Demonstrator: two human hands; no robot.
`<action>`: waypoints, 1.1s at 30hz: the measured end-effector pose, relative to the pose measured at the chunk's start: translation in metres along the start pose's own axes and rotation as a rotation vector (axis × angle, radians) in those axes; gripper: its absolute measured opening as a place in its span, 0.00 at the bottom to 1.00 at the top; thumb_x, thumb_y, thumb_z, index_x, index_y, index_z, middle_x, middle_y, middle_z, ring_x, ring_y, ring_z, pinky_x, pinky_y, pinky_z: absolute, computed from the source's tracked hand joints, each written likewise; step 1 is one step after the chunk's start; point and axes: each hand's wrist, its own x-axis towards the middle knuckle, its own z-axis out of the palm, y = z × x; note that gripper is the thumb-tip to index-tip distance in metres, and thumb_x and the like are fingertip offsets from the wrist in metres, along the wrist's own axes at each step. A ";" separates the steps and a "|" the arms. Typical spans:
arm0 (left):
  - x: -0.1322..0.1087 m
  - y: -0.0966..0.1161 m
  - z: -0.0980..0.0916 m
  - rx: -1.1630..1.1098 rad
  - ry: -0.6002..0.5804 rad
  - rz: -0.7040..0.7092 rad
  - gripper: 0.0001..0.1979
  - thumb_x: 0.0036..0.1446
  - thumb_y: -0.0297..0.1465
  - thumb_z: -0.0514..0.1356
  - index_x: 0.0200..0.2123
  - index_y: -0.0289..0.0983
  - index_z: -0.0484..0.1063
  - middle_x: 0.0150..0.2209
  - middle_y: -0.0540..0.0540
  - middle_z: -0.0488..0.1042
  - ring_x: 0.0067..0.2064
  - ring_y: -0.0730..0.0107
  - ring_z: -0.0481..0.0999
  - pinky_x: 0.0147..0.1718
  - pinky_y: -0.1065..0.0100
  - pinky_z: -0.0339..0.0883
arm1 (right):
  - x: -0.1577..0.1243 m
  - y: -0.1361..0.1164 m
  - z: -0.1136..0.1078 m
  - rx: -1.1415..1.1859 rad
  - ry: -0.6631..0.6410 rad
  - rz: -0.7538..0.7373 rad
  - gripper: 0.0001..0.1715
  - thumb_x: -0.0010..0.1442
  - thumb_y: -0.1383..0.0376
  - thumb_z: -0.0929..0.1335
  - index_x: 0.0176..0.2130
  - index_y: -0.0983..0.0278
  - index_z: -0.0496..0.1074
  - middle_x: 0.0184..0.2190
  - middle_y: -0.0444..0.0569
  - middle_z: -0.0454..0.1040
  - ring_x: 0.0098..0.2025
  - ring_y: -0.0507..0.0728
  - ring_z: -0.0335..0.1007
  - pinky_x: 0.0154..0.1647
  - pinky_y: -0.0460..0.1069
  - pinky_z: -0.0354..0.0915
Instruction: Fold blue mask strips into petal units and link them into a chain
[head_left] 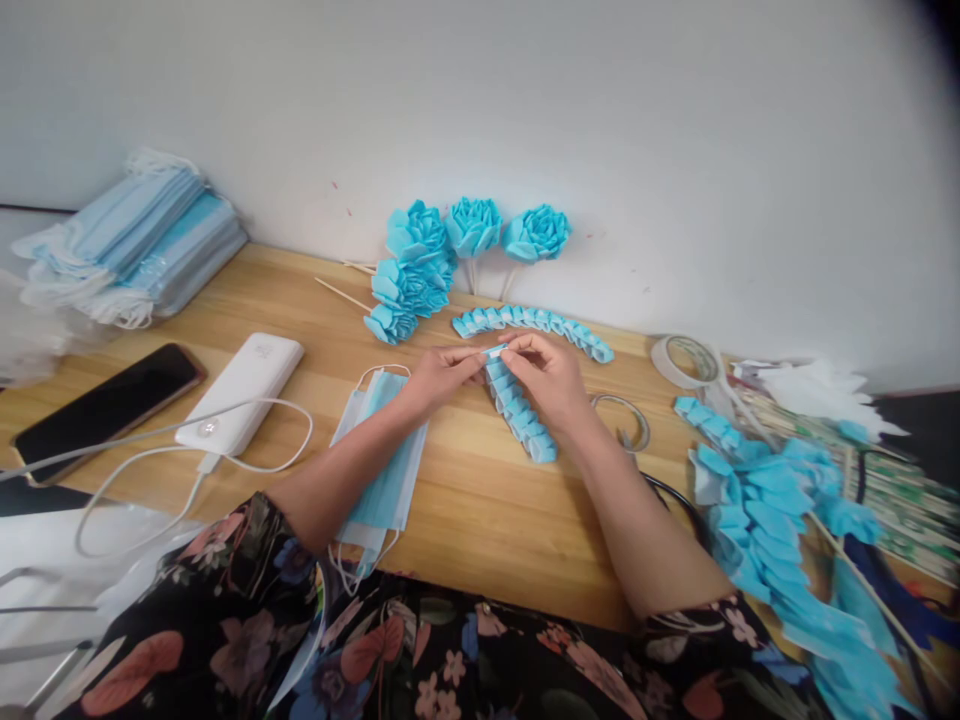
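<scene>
Between my hands a pleated light-blue strip (521,415) hangs toward me, its far end pinched at the top. My left hand (444,378) grips the left side of that end with fingers closed. From the right, my right hand (546,375) pinches the same end, where a small white patch shows. Just behind my hands a second pleated blue strip (532,320) lies curved on the wooden table (465,500). Two blue face masks (386,450) lie partly under my left forearm.
Several blue flowers on sticks (420,265) rest near the wall. At left are stacked masks (150,240), a phone (109,410) and a white power bank (240,395) with its cable. Tape rolls (684,362) and heaped blue strips (772,510) lie at right.
</scene>
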 end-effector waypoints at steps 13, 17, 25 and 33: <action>0.001 0.000 0.000 -0.027 -0.001 -0.035 0.16 0.50 0.40 0.65 0.37 0.34 0.81 0.25 0.48 0.77 0.29 0.71 0.73 0.35 0.68 0.68 | 0.000 0.004 0.001 -0.056 0.043 0.037 0.07 0.55 0.60 0.70 0.31 0.62 0.73 0.30 0.44 0.76 0.32 0.53 0.72 0.36 0.48 0.67; 0.000 0.001 0.001 -0.019 0.021 -0.024 0.18 0.50 0.41 0.65 0.38 0.34 0.81 0.27 0.48 0.78 0.31 0.71 0.73 0.36 0.68 0.68 | 0.000 0.003 0.002 -0.068 0.034 0.024 0.07 0.55 0.60 0.70 0.30 0.62 0.72 0.30 0.44 0.77 0.33 0.53 0.72 0.37 0.49 0.68; -0.001 0.001 0.002 -0.047 0.092 -0.024 0.15 0.47 0.40 0.66 0.32 0.34 0.81 0.30 0.47 0.79 0.31 0.71 0.73 0.37 0.67 0.68 | -0.002 0.000 0.006 -0.113 0.024 -0.029 0.07 0.55 0.61 0.70 0.30 0.62 0.73 0.34 0.45 0.78 0.37 0.54 0.74 0.43 0.50 0.69; -0.001 -0.002 0.005 -0.056 0.137 -0.032 0.12 0.47 0.38 0.65 0.30 0.34 0.80 0.29 0.47 0.80 0.34 0.68 0.75 0.38 0.66 0.68 | -0.003 0.003 0.005 -0.096 0.133 -0.013 0.16 0.61 0.55 0.67 0.29 0.61 0.77 0.34 0.46 0.80 0.39 0.57 0.76 0.44 0.52 0.70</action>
